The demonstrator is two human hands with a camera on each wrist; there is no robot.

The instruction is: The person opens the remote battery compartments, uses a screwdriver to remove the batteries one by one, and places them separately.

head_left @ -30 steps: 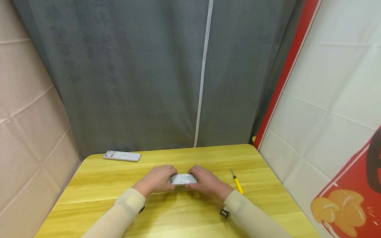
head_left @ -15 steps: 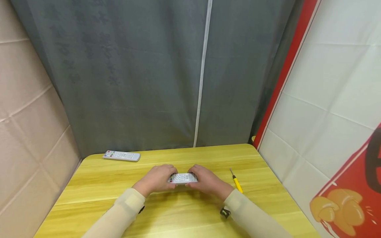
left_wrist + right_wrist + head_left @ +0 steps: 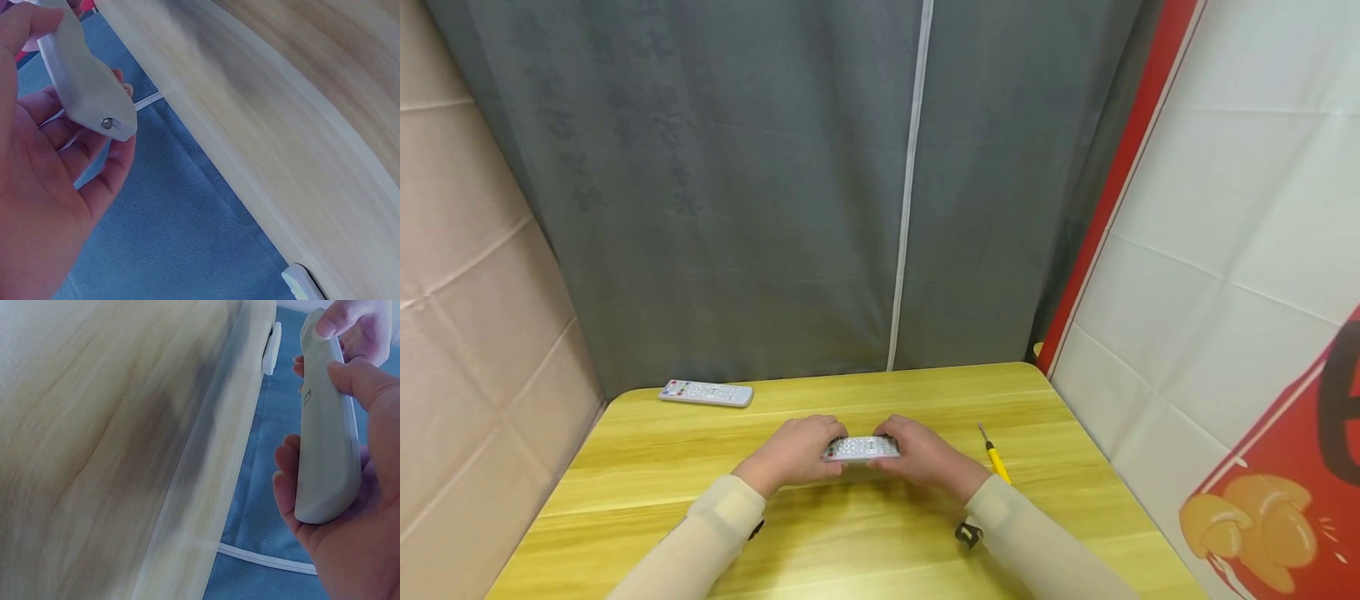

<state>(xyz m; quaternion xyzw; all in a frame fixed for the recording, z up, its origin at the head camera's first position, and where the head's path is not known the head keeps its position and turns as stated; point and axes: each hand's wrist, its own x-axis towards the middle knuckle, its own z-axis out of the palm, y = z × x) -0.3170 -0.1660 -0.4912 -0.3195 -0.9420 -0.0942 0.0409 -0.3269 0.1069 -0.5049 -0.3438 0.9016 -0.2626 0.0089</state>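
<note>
A light grey remote control [image 3: 861, 447] is held level above the table, its buttons facing up in the head view. My left hand [image 3: 795, 451] grips its left end, and my right hand [image 3: 925, 454] grips the right end. In the left wrist view, the left fingers [image 3: 111, 178] curl round the end of the remote [image 3: 81, 75], where a small round hole shows. From the right wrist, the plain back of the remote [image 3: 328, 437] is visible, with the right thumb [image 3: 356, 381] pressed on it and the fingers round its far side.
A second remote [image 3: 706, 393] lies at the back left of the wooden table [image 3: 647, 467]. To the right rests a small screwdriver [image 3: 992, 454] with a yellow handle. A grey curtain [image 3: 760, 208] hangs behind, and white panels [image 3: 1225, 208] stand at the right.
The held remote tilts slightly, so its button face looks a little narrower from the head. Both hands keep their grip in nearly the same place.
</note>
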